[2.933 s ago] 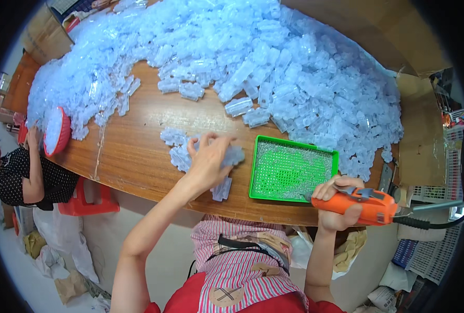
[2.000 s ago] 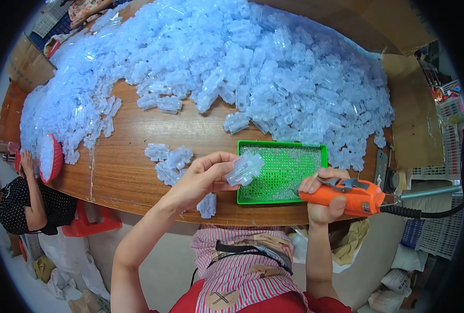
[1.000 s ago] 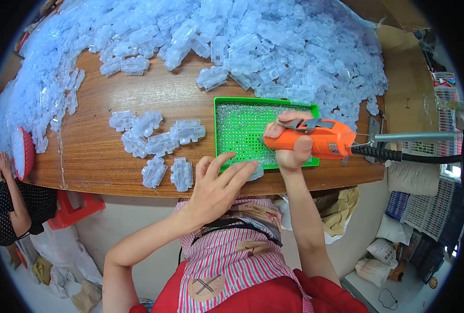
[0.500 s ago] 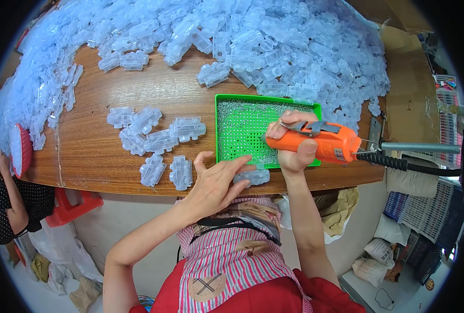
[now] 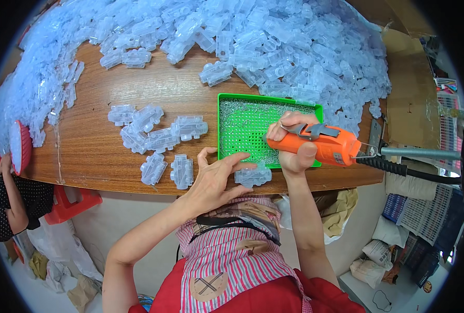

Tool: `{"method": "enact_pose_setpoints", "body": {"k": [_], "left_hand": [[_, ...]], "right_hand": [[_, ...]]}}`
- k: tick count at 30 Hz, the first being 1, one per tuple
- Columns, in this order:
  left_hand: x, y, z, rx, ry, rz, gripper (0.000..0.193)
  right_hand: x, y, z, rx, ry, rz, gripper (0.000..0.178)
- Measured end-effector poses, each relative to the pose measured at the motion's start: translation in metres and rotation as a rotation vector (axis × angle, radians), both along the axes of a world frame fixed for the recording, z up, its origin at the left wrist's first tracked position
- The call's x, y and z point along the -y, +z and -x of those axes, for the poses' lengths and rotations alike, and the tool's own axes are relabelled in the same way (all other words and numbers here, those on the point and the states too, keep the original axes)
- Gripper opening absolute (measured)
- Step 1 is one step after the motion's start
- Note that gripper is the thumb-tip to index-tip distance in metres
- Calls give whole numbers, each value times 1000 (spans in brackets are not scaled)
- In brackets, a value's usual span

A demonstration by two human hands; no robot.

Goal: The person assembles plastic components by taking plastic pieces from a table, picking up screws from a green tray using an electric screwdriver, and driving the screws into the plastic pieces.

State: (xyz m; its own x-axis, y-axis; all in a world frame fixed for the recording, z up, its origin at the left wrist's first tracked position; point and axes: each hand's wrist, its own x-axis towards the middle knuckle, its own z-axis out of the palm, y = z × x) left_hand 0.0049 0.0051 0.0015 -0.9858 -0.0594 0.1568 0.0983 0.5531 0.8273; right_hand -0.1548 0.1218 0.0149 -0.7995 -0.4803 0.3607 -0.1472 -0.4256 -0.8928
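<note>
My right hand (image 5: 293,143) is closed round an orange electric screwdriver (image 5: 320,145), held almost level with its tip pointing left over a green tray (image 5: 219,125). Small silvery screws (image 5: 237,106) lie along the sides of the tray's perforated floor. A clear plastic casing (image 5: 253,176) rests at the table's front edge, just below the tray. My left hand (image 5: 213,180) is beside it, fingers spread, the fingertips over the tray's near rim and the thumb just below the casing. Whether the fingers touch the casing I cannot tell.
Several clear casings (image 5: 161,140) sit left of the tray on the wooden table (image 5: 86,135). A large heap of them (image 5: 294,47) covers the far side. A spring and black cable (image 5: 425,175) run right from the screwdriver. Another person's arm (image 5: 14,201) and a red basket (image 5: 26,146) are at far left.
My left thumb has drawn back off the casing toward the table's front edge, and the fingers have opened a little. My right hand and the screwdriver stay nearly where they were.
</note>
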Motion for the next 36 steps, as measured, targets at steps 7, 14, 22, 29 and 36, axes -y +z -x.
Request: {"method": "enact_pose_setpoints", "body": {"k": [7,14,22,29,36], "left_hand": [[-1,-3,1,-1,9,19,73],[0,-3,0,-13,20,-9,69],[-4,-11,-2,-23,24,-12,66],[-3,-16,-3,-101,31,-53,66],[-3,-18,-1,-118,39,-100,61]], "right_hand": [[-23,61,-20,-23,67,79,70],[-37,76,-50,-210,203,3,79],[-30,65,-58,-136,185,-36,76],[-26,59,-62,-146,226,-63,73],[-21,48,-56,-241,270,12,72]]}}
